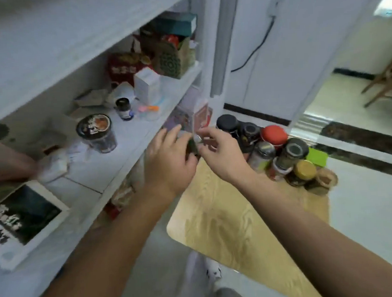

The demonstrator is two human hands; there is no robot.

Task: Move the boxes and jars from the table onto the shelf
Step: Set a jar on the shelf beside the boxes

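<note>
Picture box [21, 218]: far L of L hand, lying on shelf [83, 177]; dark photo face w/ white border, closed.
Printed-lid jar [96, 133]: up-L of L hand, on shelf; clear wall, dark contents, lid on.
Small bottle [124, 109]: beyond that jar, farther from L hand; dark glass, black cap on.
White box [147, 84]: above L hand, deeper on shelf; closed.
Green box [172, 59]: high above both hands, at shelf's far end; patterned, w/ teal box [177, 22] on top.
L hand [170, 157]: at shelf's front edge, fingers curled round dark item [192, 146].
Dark item: btwn the two hands, small, off the table, level w/ shelf edge; too blurred to tell what it is.
Card boxes [188, 118]: just beyond the fingertips, on a lower shelf level; purple and red faces.
R hand [220, 152]: just R of dark item, fingers bent toward it; gripping or only touching, can't tell.
Table [218, 216]: under R forearm, pale wood grain.
Black-lid jar [227, 123]: just R of R hand's fingers, on table's far edge; lid on.
Red-lid jar [274, 134]: farther R, packed among other jars.
Silver-lid jar [263, 151]: R of R wrist, touching neighbours.
Yellow-lid jar [304, 171]: far R of R hand, near table corner; dark contents.
Green card [316, 157]: behind yellow-lid jar, farthest from the hands.
</note>
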